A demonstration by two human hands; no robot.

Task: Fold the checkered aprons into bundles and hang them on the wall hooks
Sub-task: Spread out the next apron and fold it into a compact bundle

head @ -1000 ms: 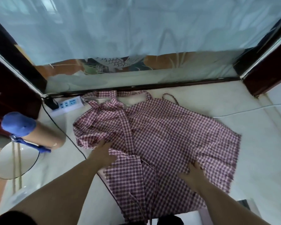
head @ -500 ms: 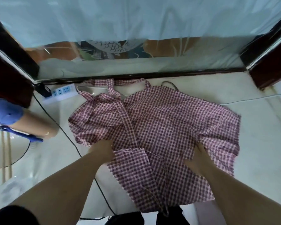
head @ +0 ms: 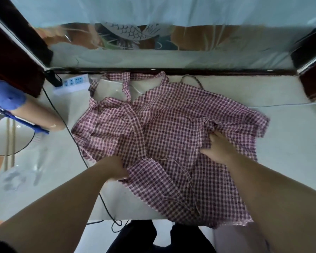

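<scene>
**Item:** one checkered apron (head: 168,125), red and white, lies spread on the white bench (head: 290,161). Its bib end points to the far side and its hem reaches the near edge.

**Left hand (head: 115,168):** it sits at the near left edge of the cloth. The fingertips are hidden under the fabric, which curls up over them, so the grip is judged to be grasping that edge.

**Right hand (head: 219,150):** it sits right of centre, with its fingers dug into a raised fold and creases radiating from it. This grip is likewise judged to be grasping cloth.

**Purpose, as judged:** each side is taken up so it can be drawn inward over the middle. That would narrow the panel for the first fold of a bundle.

**Condition of the apron:**
- The cloth is rumpled, not flat.
- A wide strap (head: 135,128) crosses the left half diagonally.
- The neck loop (head: 126,84) lies at the far edge, near a power strip (head: 71,83).
- A thin tie cord (head: 186,172) trails loose over the near part and could get trapped in a fold.

**Surroundings:** a black cable (head: 77,143) runs just beside the left edge of the cloth. No wall hooks are in view.
</scene>
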